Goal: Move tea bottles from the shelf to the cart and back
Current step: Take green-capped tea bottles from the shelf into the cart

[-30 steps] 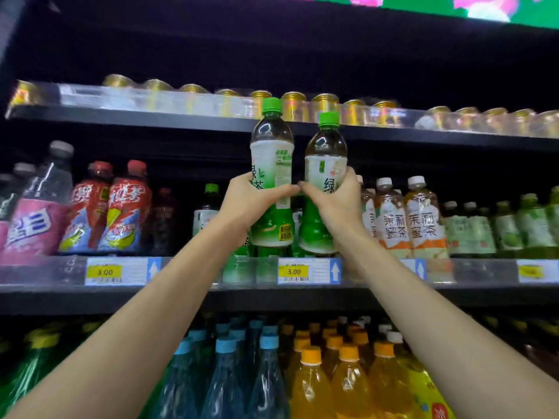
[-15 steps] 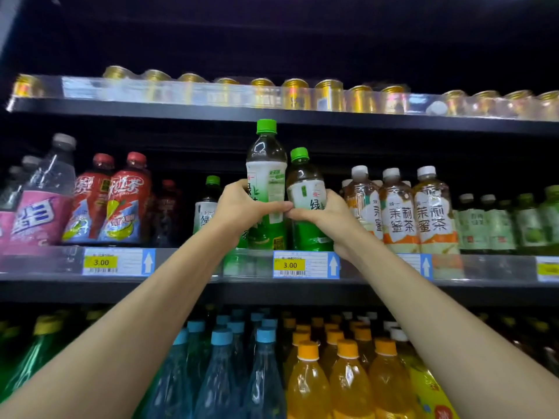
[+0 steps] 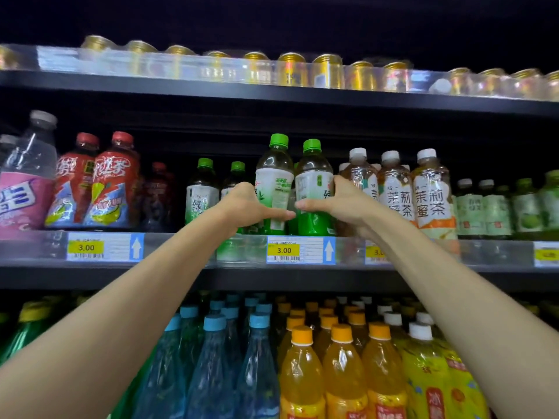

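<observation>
Nearest, on the lowest shelf, stand crowded blue-capped bottles (image 3: 211, 373) and, to their right, orange-capped bottles (image 3: 302, 373); both forearms reach up over them. Farther in, a clear price rail (image 3: 181, 249) fronts the middle shelf and bears a yellow 3.00 tag (image 3: 284, 250).

Just behind that tag the left hand (image 3: 245, 204) wraps its fingers and thumb round the left green tea bottle (image 3: 273, 176), and the right hand (image 3: 344, 204) clasps the right green tea bottle (image 3: 314, 179). Both bottles are upright and side by side, their bases level with the rail's top edge; whether they rest on the board cannot be told.

White-capped jasmine tea bottles (image 3: 396, 189) press close against the right hand. More green-capped bottles (image 3: 202, 192) stand deeper in, just left of the left hand, with red-labelled bottles (image 3: 112, 182) farther left. Dark open room lies above the caps, under the upper shelf edge (image 3: 272, 93). Gold cans (image 3: 326, 71) line that far top shelf.
</observation>
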